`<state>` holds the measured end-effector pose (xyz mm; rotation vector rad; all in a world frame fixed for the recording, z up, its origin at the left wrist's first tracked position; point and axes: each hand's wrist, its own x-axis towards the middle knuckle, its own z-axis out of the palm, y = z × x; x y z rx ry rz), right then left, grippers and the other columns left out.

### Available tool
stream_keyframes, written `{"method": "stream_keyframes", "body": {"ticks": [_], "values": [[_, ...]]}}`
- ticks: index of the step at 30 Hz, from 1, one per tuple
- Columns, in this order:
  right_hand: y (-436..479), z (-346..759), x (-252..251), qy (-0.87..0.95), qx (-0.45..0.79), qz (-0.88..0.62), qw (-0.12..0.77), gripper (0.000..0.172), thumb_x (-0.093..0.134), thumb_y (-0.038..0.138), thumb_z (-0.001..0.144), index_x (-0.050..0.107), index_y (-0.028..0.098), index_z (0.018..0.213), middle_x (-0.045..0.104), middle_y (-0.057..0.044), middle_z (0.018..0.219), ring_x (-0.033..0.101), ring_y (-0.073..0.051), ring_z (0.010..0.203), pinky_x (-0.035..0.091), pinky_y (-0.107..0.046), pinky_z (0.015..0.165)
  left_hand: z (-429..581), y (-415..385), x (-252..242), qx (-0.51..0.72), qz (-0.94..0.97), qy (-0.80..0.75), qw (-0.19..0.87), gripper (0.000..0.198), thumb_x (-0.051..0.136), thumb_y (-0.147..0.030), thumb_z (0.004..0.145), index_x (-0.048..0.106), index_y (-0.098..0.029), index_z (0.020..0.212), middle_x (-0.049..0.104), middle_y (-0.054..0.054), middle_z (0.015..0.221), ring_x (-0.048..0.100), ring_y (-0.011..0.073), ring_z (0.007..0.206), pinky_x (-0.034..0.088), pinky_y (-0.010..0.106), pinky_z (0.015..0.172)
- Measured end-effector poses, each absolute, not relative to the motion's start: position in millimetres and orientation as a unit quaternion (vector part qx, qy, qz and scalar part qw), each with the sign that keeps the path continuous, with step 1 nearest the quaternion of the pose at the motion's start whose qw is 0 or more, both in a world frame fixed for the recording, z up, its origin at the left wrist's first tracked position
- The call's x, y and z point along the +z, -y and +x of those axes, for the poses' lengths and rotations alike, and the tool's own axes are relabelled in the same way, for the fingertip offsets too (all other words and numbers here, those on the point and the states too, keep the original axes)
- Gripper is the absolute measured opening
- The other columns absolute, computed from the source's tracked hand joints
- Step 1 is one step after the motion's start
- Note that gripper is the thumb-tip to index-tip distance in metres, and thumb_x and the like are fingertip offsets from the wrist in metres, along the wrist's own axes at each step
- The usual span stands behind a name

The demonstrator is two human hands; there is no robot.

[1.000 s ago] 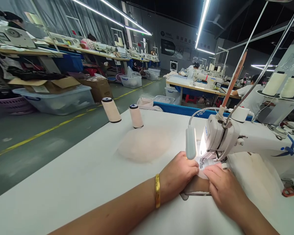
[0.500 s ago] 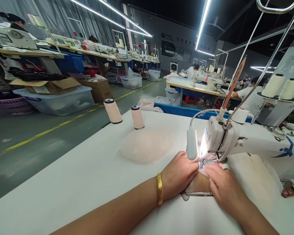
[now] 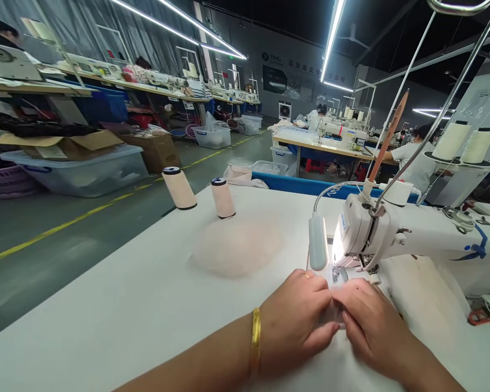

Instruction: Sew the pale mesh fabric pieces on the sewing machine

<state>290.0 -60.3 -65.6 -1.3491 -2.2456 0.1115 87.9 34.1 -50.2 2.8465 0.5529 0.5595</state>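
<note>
Your left hand (image 3: 298, 321) and right hand (image 3: 371, 324) pinch a small fabric piece (image 3: 338, 317), fingers curled, just near of the sewing machine (image 3: 375, 234); seam looks undone.

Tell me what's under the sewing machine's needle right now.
A lit patch of table shows under the sewing machine. The left hand and right hand meet just in front, covering whatever small piece lies between them.

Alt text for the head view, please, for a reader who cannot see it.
A person's left hand and right hand meet over a small pale piece of fabric on a white table, just in front of the needle of a white sewing machine. A pale fabric pile and two thread cones sit further back; other workstations fill the hall.
</note>
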Motion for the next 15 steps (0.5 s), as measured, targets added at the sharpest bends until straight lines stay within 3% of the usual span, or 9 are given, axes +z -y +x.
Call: {"method": "stream_keyframes", "body": {"ticks": [3, 7, 15], "values": [[61, 292, -67, 0.823, 0.03, -0.523, 0.218, 0.023, 0.044, 0.004, 0.094, 0.058, 0.023, 0.097, 0.064, -0.004, 0.092, 0.057, -0.023, 0.086, 0.048, -0.037, 0.076, 83, -36, -56, 0.174, 0.959, -0.189, 0.117, 0.016, 0.058, -0.023, 0.095, 0.058, -0.02, 0.079, 0.062, 0.001, 0.08, 0.055, 0.0177, 0.069, 0.039, 0.034, 0.068], [62, 296, -70, 0.827, 0.019, -0.515, 0.225, 0.029, 0.047, 0.0, 0.09, 0.061, 0.023, 0.102, 0.066, -0.004, 0.099, 0.056, -0.024, 0.091, 0.046, -0.038, 0.081, 85, -41, -66, 0.202, 0.958, -0.185, 0.087, 0.018, 0.055, -0.014, 0.095, 0.063, -0.019, 0.08, 0.065, 0.003, 0.086, 0.057, 0.0184, 0.074, 0.039, 0.034, 0.069], [63, 298, -72, 0.822, 0.014, -0.522, 0.226, 0.03, 0.047, 0.001, 0.089, 0.063, 0.023, 0.101, 0.067, -0.004, 0.095, 0.056, -0.024, 0.09, 0.043, -0.037, 0.077, 91, -36, -73, 0.251, 0.955, -0.127, 0.092, 0.022, 0.061, -0.019, 0.098, 0.061, -0.019, 0.076, 0.073, 0.0, 0.086, 0.061, 0.0186, 0.079, 0.042, 0.037, 0.078]]}}
